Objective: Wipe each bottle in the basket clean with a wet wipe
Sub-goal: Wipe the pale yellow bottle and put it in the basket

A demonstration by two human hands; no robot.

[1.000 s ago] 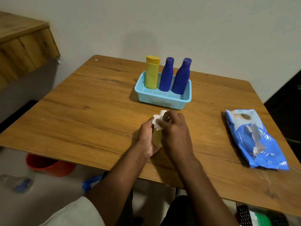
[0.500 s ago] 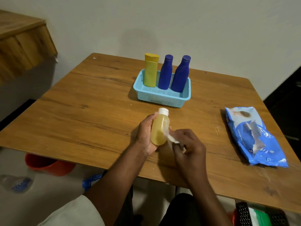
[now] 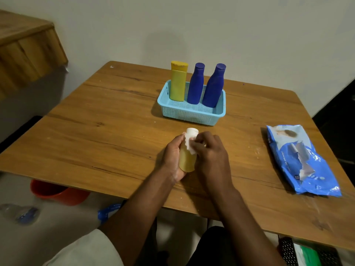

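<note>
A blue wipes pack (image 3: 301, 160) lies torn open near the right edge of the wooden surface (image 3: 96, 131), well apart from the hands. On the floor to the left sit a red bucket (image 3: 57, 192) and a clear plastic bottle (image 3: 21, 214), both partly hidden or blurred. Nothing stands between the hands and the basket (image 3: 192, 114).

The pale blue basket, near the far side of the surface, holds three upright bottles in a row: a yellow bottle (image 3: 178, 81) on the left and two blue bottles (image 3: 196, 83) to its right.

The left hand (image 3: 172, 156) grips a small amber bottle (image 3: 187, 160) with a white cap, just in front of the basket. The right hand (image 3: 209, 152) pinches a white wipe (image 3: 190, 144) against the bottle's neck. Half a second ago the wipe was down at the bottle's lower side; it has moved up to just under the cap, as it was a second ago.
</note>
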